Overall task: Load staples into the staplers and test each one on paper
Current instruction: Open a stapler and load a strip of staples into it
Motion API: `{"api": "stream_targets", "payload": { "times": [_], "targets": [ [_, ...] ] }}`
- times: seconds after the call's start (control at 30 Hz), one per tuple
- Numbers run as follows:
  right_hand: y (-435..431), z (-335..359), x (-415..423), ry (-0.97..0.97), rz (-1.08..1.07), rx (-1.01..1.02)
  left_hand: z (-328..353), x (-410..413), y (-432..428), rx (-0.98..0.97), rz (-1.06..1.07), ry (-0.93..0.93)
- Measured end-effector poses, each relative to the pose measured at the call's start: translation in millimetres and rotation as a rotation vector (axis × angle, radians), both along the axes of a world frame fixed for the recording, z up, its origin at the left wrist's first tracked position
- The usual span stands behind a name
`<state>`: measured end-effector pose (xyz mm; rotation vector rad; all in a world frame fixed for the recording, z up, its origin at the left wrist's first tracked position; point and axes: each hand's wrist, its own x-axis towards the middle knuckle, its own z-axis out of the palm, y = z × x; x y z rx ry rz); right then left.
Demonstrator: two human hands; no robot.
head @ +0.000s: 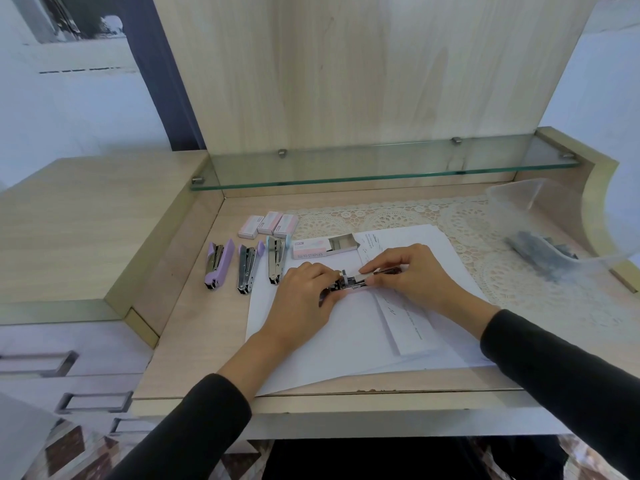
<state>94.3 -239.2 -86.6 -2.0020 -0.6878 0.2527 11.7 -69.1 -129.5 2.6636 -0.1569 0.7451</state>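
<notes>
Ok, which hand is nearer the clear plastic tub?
Right. The right hand lies left of the tub; the left hand is farther left, beyond the held stapler.

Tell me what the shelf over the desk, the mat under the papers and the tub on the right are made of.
Shelf: clear glass, going by its see-through pane and greenish polished edge. Mat: white lace, or plastic imitating it; the openwork rounds fit either. Tub: clear, faintly frosted plastic, likely; dark contents show through its wall.

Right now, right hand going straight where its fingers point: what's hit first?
Probably the left hand, gripping the other end of the stapler that the right hand holds; depth unclear.
</notes>
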Motion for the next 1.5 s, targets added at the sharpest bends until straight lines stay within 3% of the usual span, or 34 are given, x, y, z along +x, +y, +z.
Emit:
{"api": "stream_targets", "payload": {
  "times": [0.27, 0.47, 0.6, 0.87, 1.5],
  "targets": [
    [3, -2, -2, -0.039, 0.02, -0.043, 0, 0, -1, 0.013, 0.005, -0.008],
    [7, 13, -4, -0.355, 0.101, -0.292, -2, 0, 0, 0.026, 0.001, -0.04],
    [3, 22, 0, -0.411, 0.158, -0.385, -3, 0, 1, 0.058, -0.002, -0.072],
    [-12, 18, 7, -0.494, 0.045, -0.262, -5, 2, 2, 0.093, -0.001, -0.135],
    [-3, -6, 1, -0.614, 0.147, -0.246, -5, 3, 2, 0.076, -0.011, -0.142]
  ]
}}
